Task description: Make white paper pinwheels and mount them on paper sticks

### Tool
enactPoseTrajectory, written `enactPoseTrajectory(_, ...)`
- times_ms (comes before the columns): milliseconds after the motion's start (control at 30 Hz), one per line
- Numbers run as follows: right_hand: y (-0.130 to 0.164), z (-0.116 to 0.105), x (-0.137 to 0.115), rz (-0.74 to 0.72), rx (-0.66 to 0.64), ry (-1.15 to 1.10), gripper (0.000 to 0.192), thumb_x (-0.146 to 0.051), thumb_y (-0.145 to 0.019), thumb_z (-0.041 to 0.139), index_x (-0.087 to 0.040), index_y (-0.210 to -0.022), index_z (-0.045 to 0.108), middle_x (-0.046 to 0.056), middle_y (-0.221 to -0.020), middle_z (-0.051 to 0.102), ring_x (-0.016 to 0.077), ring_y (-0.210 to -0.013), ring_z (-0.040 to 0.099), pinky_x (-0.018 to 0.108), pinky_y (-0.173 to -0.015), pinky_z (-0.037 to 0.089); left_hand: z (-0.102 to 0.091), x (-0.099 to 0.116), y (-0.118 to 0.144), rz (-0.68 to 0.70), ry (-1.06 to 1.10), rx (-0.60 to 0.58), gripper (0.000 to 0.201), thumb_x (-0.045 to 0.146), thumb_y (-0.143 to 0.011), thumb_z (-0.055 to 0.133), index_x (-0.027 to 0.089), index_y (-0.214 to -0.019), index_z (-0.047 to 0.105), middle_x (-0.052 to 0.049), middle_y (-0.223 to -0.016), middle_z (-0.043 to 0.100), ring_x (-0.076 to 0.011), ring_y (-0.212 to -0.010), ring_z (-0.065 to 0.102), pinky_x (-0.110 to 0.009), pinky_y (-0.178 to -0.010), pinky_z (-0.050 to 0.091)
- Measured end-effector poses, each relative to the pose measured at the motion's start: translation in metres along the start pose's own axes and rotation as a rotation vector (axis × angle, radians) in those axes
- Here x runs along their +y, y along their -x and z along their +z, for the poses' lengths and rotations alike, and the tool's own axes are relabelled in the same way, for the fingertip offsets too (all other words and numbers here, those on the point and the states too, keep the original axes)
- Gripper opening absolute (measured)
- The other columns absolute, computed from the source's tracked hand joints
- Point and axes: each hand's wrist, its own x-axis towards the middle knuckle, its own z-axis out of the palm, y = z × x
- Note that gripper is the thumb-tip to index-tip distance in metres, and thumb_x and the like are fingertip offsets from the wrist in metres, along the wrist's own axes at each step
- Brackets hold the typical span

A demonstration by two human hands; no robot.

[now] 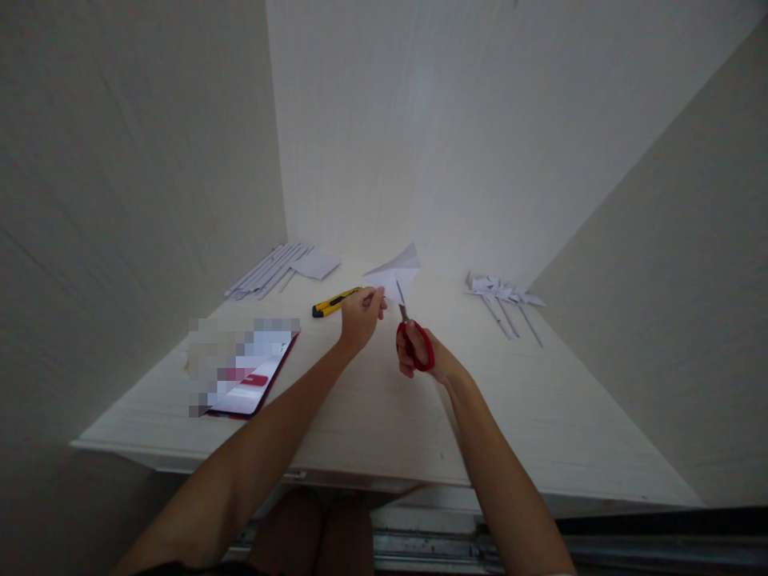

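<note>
1. The left hand [362, 314] is closed in a pinch, thumb and fingertips gripping the near left edge of a folded sheet of white paper [401, 274] and holding it up above the table [384, 416].
2. The right hand [427, 357] is curled through the red handles of a pair of scissors [411, 330]; the handles sit close together, and the thin metal blades point up and away towards the paper.
3. The blade tips meet the paper's lower edge, just right of the left hand's fingertips; whether they bite into the sheet cannot be told.
4. The paper is white, creased into pointed triangular flaps, one flap rising behind the other.
5. A yellow and black utility knife [334, 302] lies on the table just left of the left hand.
6. Further left lie a tablet [252, 376] and, beyond it, rolled paper sticks [267, 270] with a small white sheet [316, 264].
7. To the right, well apart from the hands, lie finished paper pinwheels [504, 294].
</note>
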Motion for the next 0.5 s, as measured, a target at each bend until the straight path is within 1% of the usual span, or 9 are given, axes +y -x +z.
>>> enactPoseTrajectory(133,0.0002,-0.0006,-0.0005,-0.004,-0.006,0.050,0.048,-0.063,-0.078,0.031,-0.018,-0.065,0.042,-0.006,-0.038,0.041,0.0088,-0.029,0.040,0.022,-0.033,0.034,-0.0001,-0.0007,0.0000,0.007,-0.015,0.002,0.035,0.033,-0.082,0.044,0.016,-0.053,0.050,0.003,-0.043,0.047,-0.0066,-0.040,0.045,-0.019,-0.044,0.035)
enactPoseTrajectory(300,0.0008,-0.0006,-0.0014,-0.002,-0.007,0.060,0.048,-0.064,-0.078,0.031,-0.018,-0.066,0.042,-0.006,-0.037,0.041,0.0091,-0.030,0.040,0.022,-0.034,0.033,-0.0002,-0.0025,-0.0004,0.009,-0.034,0.004,0.035,0.034,-0.082,0.044,0.016,-0.053,0.050,0.003,-0.042,0.047,-0.0071,-0.040,0.045,-0.019,-0.045,0.036)
enactPoseTrajectory(400,0.0012,-0.0017,-0.0013,0.014,-0.015,0.070,0.049,-0.066,-0.077,0.031,-0.018,-0.067,0.041,-0.006,-0.040,0.041,0.0092,-0.032,0.042,0.021,-0.035,0.031,-0.0002,-0.0021,-0.0006,0.003,-0.030,0.014,0.035,0.034,-0.082,0.044,0.016,-0.053,0.051,0.003,-0.042,0.047,-0.0072,-0.040,0.046,-0.019,-0.045,0.036)
enactPoseTrajectory(500,0.0016,-0.0045,0.0001,0.012,-0.064,0.038,0.053,-0.069,-0.074,0.030,-0.018,-0.072,0.042,-0.005,-0.046,0.043,0.0085,-0.036,0.042,0.022,-0.039,0.031,-0.0006,-0.0017,-0.0010,-0.026,-0.006,0.029,0.034,0.033,-0.081,0.045,0.016,-0.053,0.051,0.003,-0.043,0.048,-0.0070,-0.040,0.045,-0.019,-0.044,0.036)
